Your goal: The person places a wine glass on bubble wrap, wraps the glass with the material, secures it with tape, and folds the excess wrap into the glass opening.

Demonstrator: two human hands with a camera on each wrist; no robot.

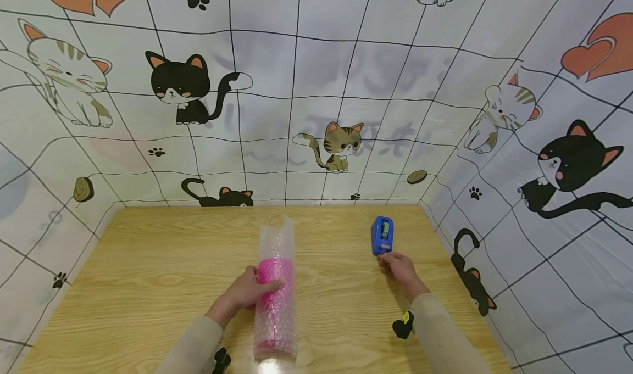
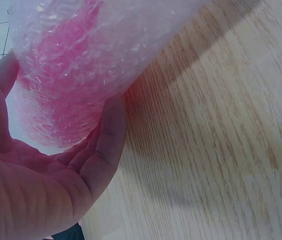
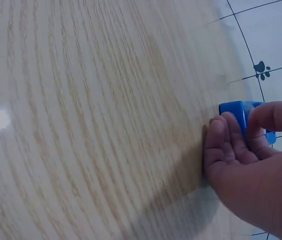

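A long roll of bubble wrap stretches toward me on the table, with something bright pink inside. My left hand grips it from the left, thumb over the top. In the left wrist view, the fingers curl under the wrapped roll. To the right is a blue tape dispenser with a small roll of tape in it. My right hand pinches at its near end, where the tape comes off. The right wrist view shows bent fingers against the dispenser; the tape's end is hidden.
Everything lies on a wood-grain table. A white cloth backdrop with printed cats and grid lines rises behind the table and along both sides. A black device is at the right wrist.
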